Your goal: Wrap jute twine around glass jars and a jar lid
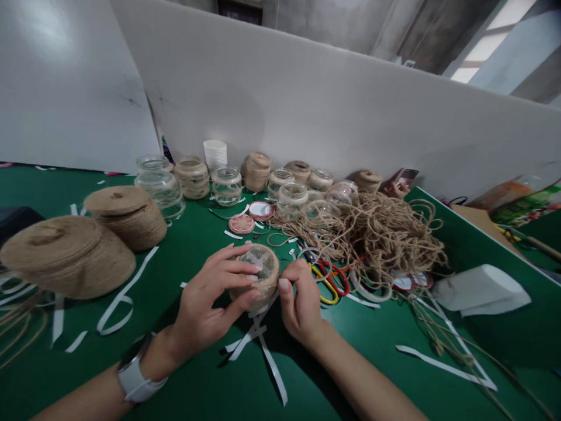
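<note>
A glass jar (264, 264) with twine wrapped round its side lies tipped over the green table. My left hand (214, 292) is curved round the jar from the left, fingers across its glass face. At the jar's right edge my right hand (301, 299) is closed, thumb against the curled index finger, pinching something too small to make out, perhaps hidden in the fingers. White paper strips (258, 336) lie below the jar, between the hands. Scissors with yellow handles (326, 285) and red handles (340, 278) rest just beyond my right hand.
Two twine-covered lidded jars (70, 254) (127, 216) stand at left. Several glass jars (293, 200) line the back. A tangled twine heap (394, 231) lies at right, near a white roll (484, 290). A person's hand with a phone (401, 182) shows beyond.
</note>
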The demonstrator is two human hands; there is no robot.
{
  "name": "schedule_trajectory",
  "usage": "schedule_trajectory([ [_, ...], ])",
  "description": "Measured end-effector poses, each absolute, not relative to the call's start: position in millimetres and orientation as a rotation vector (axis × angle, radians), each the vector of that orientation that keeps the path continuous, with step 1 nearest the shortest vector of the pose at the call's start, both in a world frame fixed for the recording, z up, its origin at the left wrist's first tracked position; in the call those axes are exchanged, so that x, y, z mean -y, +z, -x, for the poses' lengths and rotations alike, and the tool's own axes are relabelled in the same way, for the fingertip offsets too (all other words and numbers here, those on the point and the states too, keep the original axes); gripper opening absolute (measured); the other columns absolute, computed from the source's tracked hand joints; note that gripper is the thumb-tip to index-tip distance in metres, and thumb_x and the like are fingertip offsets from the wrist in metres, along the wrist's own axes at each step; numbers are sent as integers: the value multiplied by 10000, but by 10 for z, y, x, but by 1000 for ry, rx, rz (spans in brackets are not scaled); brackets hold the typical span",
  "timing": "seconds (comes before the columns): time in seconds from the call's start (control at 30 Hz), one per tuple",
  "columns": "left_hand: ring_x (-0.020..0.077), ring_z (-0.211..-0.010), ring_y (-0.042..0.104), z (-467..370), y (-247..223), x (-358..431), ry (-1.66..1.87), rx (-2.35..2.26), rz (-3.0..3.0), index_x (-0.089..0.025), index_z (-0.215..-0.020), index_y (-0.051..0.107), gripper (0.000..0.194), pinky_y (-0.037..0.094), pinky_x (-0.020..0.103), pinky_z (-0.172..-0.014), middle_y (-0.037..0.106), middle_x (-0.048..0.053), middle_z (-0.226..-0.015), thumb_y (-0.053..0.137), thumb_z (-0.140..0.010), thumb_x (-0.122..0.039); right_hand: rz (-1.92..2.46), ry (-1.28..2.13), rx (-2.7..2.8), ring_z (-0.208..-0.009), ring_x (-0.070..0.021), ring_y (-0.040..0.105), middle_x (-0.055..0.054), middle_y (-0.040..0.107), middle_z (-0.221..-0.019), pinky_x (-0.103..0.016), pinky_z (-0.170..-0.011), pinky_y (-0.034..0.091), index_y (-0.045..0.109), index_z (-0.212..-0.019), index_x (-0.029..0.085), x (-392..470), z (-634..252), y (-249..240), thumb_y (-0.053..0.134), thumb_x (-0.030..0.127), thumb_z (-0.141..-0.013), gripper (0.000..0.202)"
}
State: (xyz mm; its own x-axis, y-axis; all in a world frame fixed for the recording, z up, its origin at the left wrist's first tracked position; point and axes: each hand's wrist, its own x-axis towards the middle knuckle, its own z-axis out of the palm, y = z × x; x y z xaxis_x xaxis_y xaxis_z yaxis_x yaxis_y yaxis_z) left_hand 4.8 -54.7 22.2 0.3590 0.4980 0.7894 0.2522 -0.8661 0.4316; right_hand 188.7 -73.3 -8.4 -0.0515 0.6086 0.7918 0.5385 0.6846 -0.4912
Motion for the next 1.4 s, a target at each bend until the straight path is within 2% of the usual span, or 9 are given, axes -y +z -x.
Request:
schedule_trajectory([
  [0.2,273,-1255,565,-1,233,514,1488,-678,-2373,-194,-1000,602,213,435,531,-1079,710,74,-1129,609,-831,-63,882,51,1726,-701,-152,454,12,456,-727,-295,-629,375,452,-853,223,743,-1876,-66,338,327,-1015,223],
  [0.37,273,-1309,513,37,256,475,1459,-730,-2511,-206,-1186,580,325,449,503,-1070,606,113,-1337,561,-875,-112,908,56,1734,-704,-158,455,5,475,-740,-299,-626,378,465,-863,221,737,-1886,-82,369,313,-1003,194],
  [0.43,263,-1297,525,42,263,466,1439,-720,-2596,-218,-1172,604,305,456,493,-1065,634,97,-1303,542,-892,-114,922,42,1731,-701,-159,453,5,470,-737,-301,-627,379,462,-857,222,733,-1889,-84,371,307,-1001,191],
  [0.6,259,-1214,591,37,270,453,1421,-688,-2592,-221,-1076,632,176,472,501,-1051,720,68,-1117,608,-904,-252,910,45,1773,-722,-163,463,0,468,-751,-303,-633,388,458,-868,219,753,-1891,-47,425,276,-971,122],
  [0.7,246,-1225,585,16,284,476,1447,-693,-2531,-201,-1043,630,158,490,464,-1044,729,63,-1070,602,-892,-163,907,27,1809,-741,-164,472,-9,481,-776,-301,-635,394,463,-884,215,768,-1887,-24,463,224,-942,58],
  [0.9,261,-1297,529,13,310,536,1400,-704,-2430,-174,-1045,619,221,480,456,-1065,719,77,-1110,536,-875,-60,929,-54,1816,-736,-168,476,-11,491,-765,-312,-638,383,469,-878,214,771,-1875,-19,443,193,-944,74],
  [1.0,275,-1293,532,22,291,522,1409,-691,-2418,-181,-1044,614,212,485,484,-1052,721,81,-1107,531,-880,-75,943,-73,1803,-736,-168,477,-12,492,-764,-315,-644,383,469,-879,214,769,-1876,-24,434,205,-953,83],
  [1.17,295,-1244,575,14,283,498,1443,-696,-2419,-197,-1001,611,179,496,516,-1029,731,85,-1073,653,-835,-145,930,-83,1798,-728,-168,479,-12,508,-762,-318,-647,375,473,-879,218,765,-1885,-27,437,206,-951,82],
  [1.4,301,-1277,545,37,326,519,1396,-681,-2388,-210,-966,613,181,502,525,-1015,708,83,-1144,570,-846,-81,928,-89,1845,-736,-173,474,-8,501,-756,-320,-654,351,465,-881,219,745,-1915,-14,436,209,-943,69],
])
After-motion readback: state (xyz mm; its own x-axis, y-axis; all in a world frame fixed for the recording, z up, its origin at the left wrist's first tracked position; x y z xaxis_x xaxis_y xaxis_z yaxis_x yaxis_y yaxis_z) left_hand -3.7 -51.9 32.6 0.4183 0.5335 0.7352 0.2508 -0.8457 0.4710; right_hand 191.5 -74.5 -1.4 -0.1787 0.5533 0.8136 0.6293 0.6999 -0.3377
